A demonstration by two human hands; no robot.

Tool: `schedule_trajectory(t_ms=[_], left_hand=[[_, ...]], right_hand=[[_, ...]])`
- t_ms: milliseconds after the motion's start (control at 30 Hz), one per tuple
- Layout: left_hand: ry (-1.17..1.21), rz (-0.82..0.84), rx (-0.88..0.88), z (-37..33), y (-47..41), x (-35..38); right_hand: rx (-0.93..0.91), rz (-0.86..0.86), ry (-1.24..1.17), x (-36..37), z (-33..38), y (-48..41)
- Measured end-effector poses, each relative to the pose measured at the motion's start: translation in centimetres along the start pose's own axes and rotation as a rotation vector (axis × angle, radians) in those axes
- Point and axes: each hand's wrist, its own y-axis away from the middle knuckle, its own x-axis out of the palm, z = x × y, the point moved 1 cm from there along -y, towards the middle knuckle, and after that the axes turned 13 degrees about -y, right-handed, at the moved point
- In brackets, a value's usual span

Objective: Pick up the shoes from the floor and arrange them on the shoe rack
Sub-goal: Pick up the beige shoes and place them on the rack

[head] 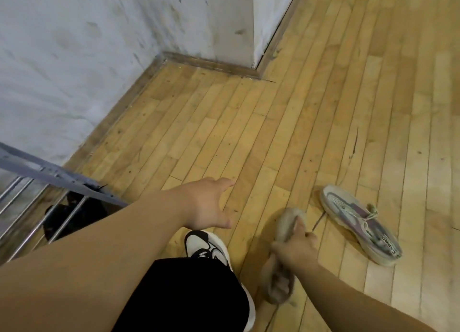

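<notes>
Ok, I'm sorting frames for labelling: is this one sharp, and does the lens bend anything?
Head view: soft overall, blur worst on the grey shoe gripped by the right hand; the purple shoe lying nearby is clearer, its lettering visible; floorboards bow near the edges; light even, shadows faint.

Bare floor (pixel 249 132) lies open ahead; shoe rack (pixel 49 182) and wall (pixel 74 58) block the left.
</notes>
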Motion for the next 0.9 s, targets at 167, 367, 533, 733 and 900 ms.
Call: schedule_trajectory(t_ms=[167, 367, 533, 733, 900], left_hand=[[0.171, -0.007, 0.036, -0.5, 0.5, -0.1], [0.386, -0.582, 0.027, -1.3, 5.0, -3.3], [0.347, -0.683, 0.038, 3.4, 14.4, -6.0], [0.573, -0.931, -0.156, 9.5, 27.1, -0.5], [0.845, -1.261, -0.354, 12.8, 39.4, 8.5]], right_hand=[[0.090, 0.029, -0.951, -1.0, 10.1, 1.1], [-0.083, 0.234, -1.197, -1.1, 21.0, 5.3], [-0.266, 0.388, -0.871, 1.0, 25.7, 12.0], [-0.615, 0.368, -0.440, 8.5, 30.7, 23.0], [-1.108, 0.413, 0.242, 15.8, 33.7, 34.7]])
